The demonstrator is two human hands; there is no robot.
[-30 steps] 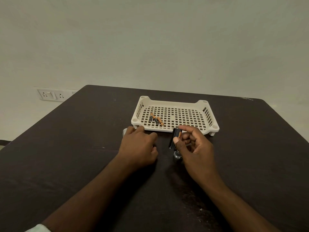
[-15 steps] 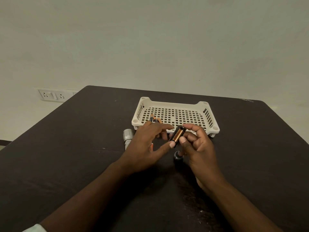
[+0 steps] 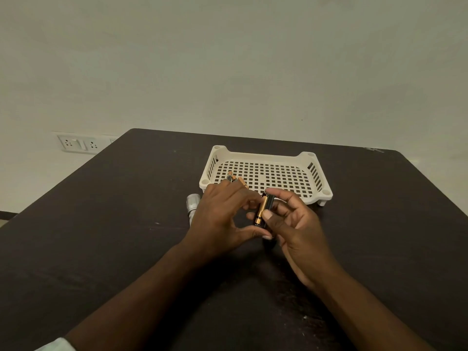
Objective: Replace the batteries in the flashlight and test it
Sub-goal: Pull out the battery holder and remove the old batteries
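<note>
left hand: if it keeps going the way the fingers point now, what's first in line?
Probably the black battery holder with its copper-coloured battery, held in the right hand. The left hand points right at it, possibly touching already.

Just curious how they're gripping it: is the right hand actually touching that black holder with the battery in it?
Touching. The head view shows the right hand with its thumb on the near end of the battery holder and a finger curled over its far end.

left hand [image 3: 222, 216]: fingers curled, thumb extended right | right hand [image 3: 295, 224]: fingers pinching, raised | forearms converging
</note>
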